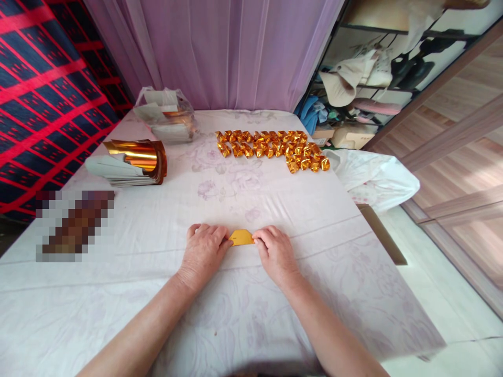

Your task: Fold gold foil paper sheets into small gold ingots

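Observation:
Between my two hands lies a small piece of folded gold paper point(242, 237), flat, with slanted upper corners and a straight lower edge. My left hand point(206, 245) pinches its left end, fingers curled over the cloth. At the right end, the thumb and fingers of my right hand point(275, 250) are closed on the paper. Farther back sit several shiny folded gold paper pieces point(271, 144) in rows. To the left, a curled stack of gold foil paper sheets point(143, 156) rests on the table, their pale backs showing.
A clear plastic bag point(168, 112) with more sheets stands at the back left. A blurred-out patch point(78, 222) hides something at the left edge. The flowered cloth covers the table point(165, 319). Beyond the right edge are a white plastic bag point(377, 178) and shelves point(369, 86).

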The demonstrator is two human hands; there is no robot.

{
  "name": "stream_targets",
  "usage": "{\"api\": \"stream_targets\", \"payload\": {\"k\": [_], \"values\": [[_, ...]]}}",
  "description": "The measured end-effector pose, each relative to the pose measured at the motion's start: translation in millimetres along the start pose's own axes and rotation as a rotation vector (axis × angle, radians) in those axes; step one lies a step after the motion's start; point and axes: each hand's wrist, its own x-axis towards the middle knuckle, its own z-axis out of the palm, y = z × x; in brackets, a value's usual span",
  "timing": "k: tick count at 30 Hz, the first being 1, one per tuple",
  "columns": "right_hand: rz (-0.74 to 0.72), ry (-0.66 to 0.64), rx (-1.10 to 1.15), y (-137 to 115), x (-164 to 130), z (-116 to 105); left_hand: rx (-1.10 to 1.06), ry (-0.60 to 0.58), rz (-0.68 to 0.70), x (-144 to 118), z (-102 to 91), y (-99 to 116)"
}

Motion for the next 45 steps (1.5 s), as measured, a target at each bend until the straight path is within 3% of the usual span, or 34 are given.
{"api": "stream_targets", "payload": {"k": [16,29,45], "values": [[0.019,-0.014,-0.031,-4,1,-1,-0.113,0.065,0.099,-3,12.6,-8],[0.091,0.034,-0.181,-22,3,0,-0.096,0.039,0.049,0,9.4,-2],[0.096,0.033,-0.135,-19,5,0,-0.07,0.039,0.026,0,8.7,1]]}}
